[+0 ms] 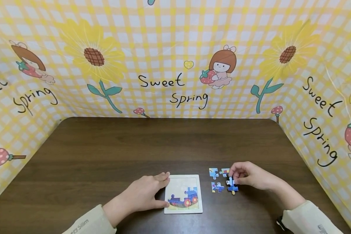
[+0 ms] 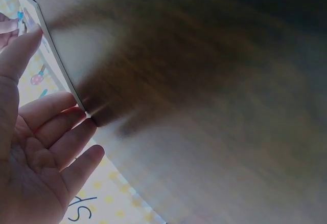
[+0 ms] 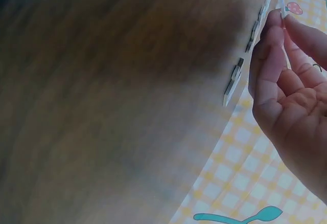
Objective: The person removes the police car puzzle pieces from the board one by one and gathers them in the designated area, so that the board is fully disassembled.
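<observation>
A square white-rimmed puzzle tray (image 1: 183,175) lies on the table, its lower part filled with joined jigsaw pieces and its upper part bare. Along the tray's left edge rests my left hand (image 1: 144,193), thumb near the lower corner and fingers at the upper one. Those fingers look fairly straight in the left wrist view, tips touching the tray's rim (image 2: 64,75). To the right of the tray, my right hand (image 1: 253,175) pinches a blue puzzle piece (image 1: 231,183) between thumb and fingertips. Seen edge-on in the right wrist view, the piece (image 3: 281,1) is a thin pale strip.
Loose puzzle pieces lie close by the right hand: a light blue one (image 1: 213,173), a multicoloured one (image 1: 224,172) and a blue-purple one (image 1: 217,187). The dark brown table (image 1: 163,143) ends at a yellow checked cloth (image 1: 161,42) hanging behind and at both sides.
</observation>
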Motion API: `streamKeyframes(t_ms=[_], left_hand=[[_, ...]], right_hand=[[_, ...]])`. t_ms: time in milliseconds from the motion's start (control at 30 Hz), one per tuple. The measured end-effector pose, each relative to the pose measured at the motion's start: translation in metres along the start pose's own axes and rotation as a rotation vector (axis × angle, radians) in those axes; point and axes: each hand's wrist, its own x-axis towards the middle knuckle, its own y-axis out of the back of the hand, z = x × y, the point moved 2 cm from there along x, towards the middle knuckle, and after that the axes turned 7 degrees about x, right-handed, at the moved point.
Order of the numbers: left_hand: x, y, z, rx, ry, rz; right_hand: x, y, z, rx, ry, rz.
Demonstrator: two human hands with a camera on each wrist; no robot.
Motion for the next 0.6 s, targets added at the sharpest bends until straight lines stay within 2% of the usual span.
streamKeyframes(t_ms=[300, 600], left_hand=[[0.000, 0.000, 0.000, -0.012, 0.001, -0.015], [0.000, 0.000, -0.001, -0.008, -0.002, -0.003]], right_hand=[[0.001, 0.000, 0.001, -0.097, -0.036, 0.015], [0.000, 0.009, -0.006, -0.206, -0.005, 0.088]])
